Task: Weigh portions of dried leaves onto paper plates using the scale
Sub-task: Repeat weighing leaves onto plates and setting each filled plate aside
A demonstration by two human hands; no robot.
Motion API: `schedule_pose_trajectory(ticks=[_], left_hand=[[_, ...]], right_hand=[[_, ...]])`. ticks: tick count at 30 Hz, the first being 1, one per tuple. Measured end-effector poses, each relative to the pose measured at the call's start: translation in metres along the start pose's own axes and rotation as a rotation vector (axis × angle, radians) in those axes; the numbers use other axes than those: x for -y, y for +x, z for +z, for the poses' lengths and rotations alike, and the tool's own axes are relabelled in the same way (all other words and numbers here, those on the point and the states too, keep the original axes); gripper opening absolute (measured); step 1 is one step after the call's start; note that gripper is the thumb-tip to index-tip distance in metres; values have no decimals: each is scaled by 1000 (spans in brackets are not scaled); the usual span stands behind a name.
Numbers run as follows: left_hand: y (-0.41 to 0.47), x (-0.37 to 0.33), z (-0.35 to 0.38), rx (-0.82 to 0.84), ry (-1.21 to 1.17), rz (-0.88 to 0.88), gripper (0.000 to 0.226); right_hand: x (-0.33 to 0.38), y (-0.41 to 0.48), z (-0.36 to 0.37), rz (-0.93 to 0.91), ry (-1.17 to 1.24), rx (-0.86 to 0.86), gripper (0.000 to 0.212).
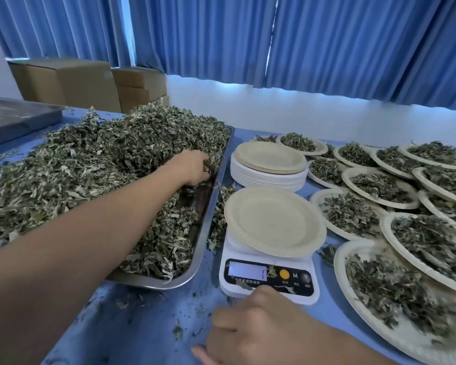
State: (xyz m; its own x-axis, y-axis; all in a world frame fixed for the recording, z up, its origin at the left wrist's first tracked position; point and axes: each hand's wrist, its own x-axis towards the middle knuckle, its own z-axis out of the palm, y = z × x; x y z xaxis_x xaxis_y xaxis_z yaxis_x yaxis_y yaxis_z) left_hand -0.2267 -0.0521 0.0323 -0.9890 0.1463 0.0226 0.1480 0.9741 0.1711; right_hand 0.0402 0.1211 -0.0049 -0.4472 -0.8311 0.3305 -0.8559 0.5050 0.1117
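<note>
Right fingers (229, 322) curled, contents unclear, left fingers (206, 167) gripping leaves (90, 164), 1 scale (229, 288), 1 tray (195, 248)

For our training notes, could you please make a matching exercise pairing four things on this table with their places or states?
Things:
1 single plate
2 plate stack
3 tray
4 right hand

Places or states:
A heaped with leaves
B on the scale
C in front of the scale
D behind the scale

Pairs: 1-B; 2-D; 3-A; 4-C
</note>
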Motion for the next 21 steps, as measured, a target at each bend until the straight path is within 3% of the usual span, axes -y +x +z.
schedule_pose_trajectory(ticks=[3, 7, 14, 21], left_hand=[[-10, -8, 0, -81, -6, -23, 57], [-26, -17, -26, -62, -53, -18, 58], [-61, -16, -76, 5, -31, 38, 69], [-72, -21, -82, 158, 40, 82, 78]], right_hand=[[3, -1, 1, 29, 12, 2, 44], [5, -1, 0, 58, 16, -42, 48], [7, 0, 0, 82, 28, -67, 48], [8, 3, -6, 100, 43, -27, 43]])
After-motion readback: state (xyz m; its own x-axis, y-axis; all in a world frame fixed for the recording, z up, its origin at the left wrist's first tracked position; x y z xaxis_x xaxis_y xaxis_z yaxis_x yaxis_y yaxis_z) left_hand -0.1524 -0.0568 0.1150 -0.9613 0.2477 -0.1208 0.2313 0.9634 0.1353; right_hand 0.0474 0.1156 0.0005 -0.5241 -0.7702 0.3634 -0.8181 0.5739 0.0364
